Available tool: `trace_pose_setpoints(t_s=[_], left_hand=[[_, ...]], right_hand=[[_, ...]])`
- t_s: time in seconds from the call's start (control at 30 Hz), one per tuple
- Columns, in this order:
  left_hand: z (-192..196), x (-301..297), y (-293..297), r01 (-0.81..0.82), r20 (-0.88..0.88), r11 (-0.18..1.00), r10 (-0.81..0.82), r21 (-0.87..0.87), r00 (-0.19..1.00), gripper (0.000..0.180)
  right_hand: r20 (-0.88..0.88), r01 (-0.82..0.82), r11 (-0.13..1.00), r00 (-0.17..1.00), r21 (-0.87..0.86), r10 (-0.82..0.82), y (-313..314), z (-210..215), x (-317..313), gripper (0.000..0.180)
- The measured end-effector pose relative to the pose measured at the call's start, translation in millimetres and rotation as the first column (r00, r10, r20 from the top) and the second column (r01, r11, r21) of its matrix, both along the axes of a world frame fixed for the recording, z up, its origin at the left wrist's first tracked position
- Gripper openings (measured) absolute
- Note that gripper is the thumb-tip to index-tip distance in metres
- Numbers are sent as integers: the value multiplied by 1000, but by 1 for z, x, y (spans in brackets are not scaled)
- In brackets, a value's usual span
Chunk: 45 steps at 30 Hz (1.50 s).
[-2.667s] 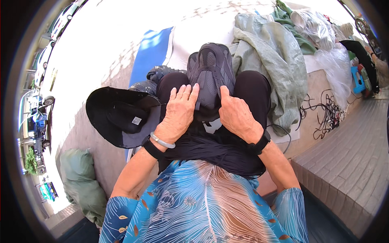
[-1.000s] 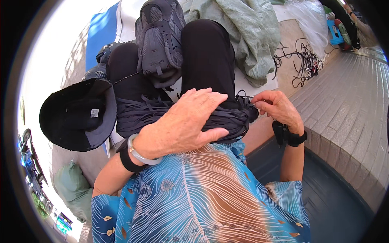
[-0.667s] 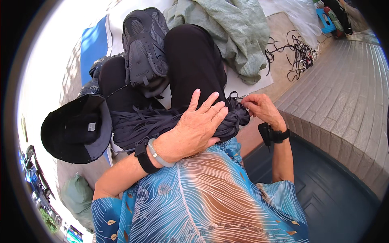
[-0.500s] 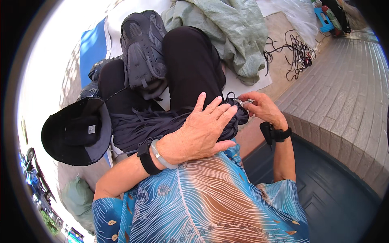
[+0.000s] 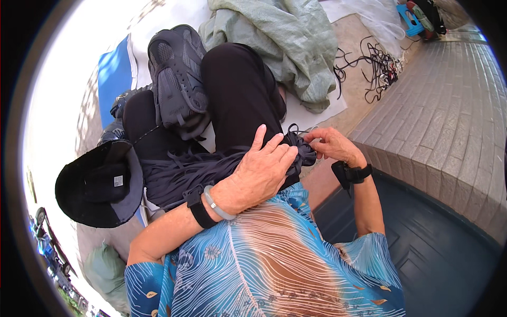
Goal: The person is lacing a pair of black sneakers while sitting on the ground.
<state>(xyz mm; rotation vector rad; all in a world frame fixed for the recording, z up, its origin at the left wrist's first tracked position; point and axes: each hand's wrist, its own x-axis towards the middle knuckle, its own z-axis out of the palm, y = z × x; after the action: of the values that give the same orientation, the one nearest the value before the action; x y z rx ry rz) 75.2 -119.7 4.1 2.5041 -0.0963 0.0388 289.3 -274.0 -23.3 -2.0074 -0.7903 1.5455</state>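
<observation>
Since a moment ago the left hand (image 5: 262, 174) has slid a little further along the dark bundle of strips (image 5: 211, 171), and the right hand (image 5: 334, 146) has drawn in closer to the bundle's end; both are now working at the same end, so the gathering looks nearly closed up there. Nearest me, the left hand lies flat on top, fingers spread and pressing the strips down against the lap. Just beyond it, the right hand's fingertips (image 5: 312, 141) pinch thin dark strands where the bundle's end frays out.

The bundle rests across the person's black-clad thighs, its long axis running from the black sun hat (image 5: 97, 185) on the left, rising slightly toward the right hand. The gathered end points right, at the brick ledge (image 5: 438, 132).

Farther off sit the dark sneaker (image 5: 177, 79), a crumpled green cloth (image 5: 285, 42), and a tangle of black cords (image 5: 375, 63).
</observation>
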Motion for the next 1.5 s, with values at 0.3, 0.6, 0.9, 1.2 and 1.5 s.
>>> trace_pose_setpoints(t_s=[0.3,0.6,0.9,1.2,1.5], left_hand=[[0,1,3,-92,29,980,99,-173,995,57],[8,8,0,-99,70,989,107,-110,992,53],[19,12,19,-242,56,893,283,-379,957,38],[22,20,14,-232,10,973,232,-21,973,48],[4,30,10,-230,50,967,226,114,973,62]], right_hand=[[22,202,978,979,50,-203,-5,4,4,10],[380,-44,992,925,121,-5,1,18,8,9],[602,-64,916,771,397,-207,17,23,3,5],[690,-139,844,652,518,-315,30,27,2,9],[810,-78,870,414,487,-416,20,4,13,9]])
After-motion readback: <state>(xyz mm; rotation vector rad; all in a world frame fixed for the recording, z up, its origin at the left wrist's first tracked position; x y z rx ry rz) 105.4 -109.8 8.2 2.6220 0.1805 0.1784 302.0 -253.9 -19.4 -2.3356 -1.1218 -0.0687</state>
